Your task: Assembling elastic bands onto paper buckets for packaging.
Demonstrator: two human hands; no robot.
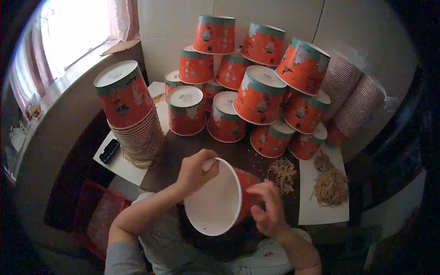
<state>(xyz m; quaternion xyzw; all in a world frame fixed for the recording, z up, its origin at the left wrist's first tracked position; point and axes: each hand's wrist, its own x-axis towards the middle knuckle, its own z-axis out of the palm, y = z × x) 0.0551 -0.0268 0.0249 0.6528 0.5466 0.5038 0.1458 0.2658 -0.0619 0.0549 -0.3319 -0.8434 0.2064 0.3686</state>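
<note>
A large paper bucket (240, 197) is tilted over my lap with its white inside facing me and its red-orange outside turned to the right. At its upper rim, my left hand (198, 170) is closed, thumb inside and fingers over the edge. My right hand (271, 208) is at the bucket's outer right side, fingers bent and apart, with nothing visible in them. Whether those fingertips touch the wall I cannot tell. Just beyond the right hand, a tangle of tan strings (283, 175) lies on the dark table.
Upside-down red-orange buckets (259, 98) are piled at the back. A tall nested stack (133, 114) stands on the left, near a black object (109, 151). More string (331, 185) lies on a white board (321, 215). Wrapped bucket stacks (360, 101) lean back right; a red crate (98, 215) sits lower left.
</note>
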